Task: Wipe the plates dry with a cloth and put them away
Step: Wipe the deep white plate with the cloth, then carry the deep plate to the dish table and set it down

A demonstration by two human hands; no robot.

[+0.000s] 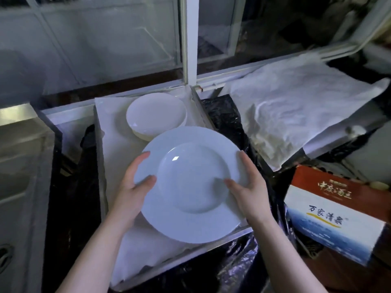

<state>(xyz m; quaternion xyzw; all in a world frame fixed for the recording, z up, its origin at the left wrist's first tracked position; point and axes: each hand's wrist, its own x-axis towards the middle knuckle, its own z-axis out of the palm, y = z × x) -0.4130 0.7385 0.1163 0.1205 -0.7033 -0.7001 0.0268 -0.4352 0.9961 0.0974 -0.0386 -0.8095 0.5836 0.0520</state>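
Over a paper-lined tray (pixel 110 187), left hand (pixel 132 187) and right hand (pixel 249 187) grip opposite rims of a white plate (pixel 190 187), thumbs on top.

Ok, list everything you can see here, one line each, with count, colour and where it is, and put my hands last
large plate: one, white, held over the near end of the paper-lined tray
stack of smaller plates: one stack, count unclear, white, far end of the tray
tray: one, white, lined with white paper, centre
black plastic sheet: dark, around the tray
crumpled cloth: one, white, right of the tray
carton: one, red, white and blue, near right
window frame: white, behind
left hand: grips plate's left rim
right hand: grips plate's right rim
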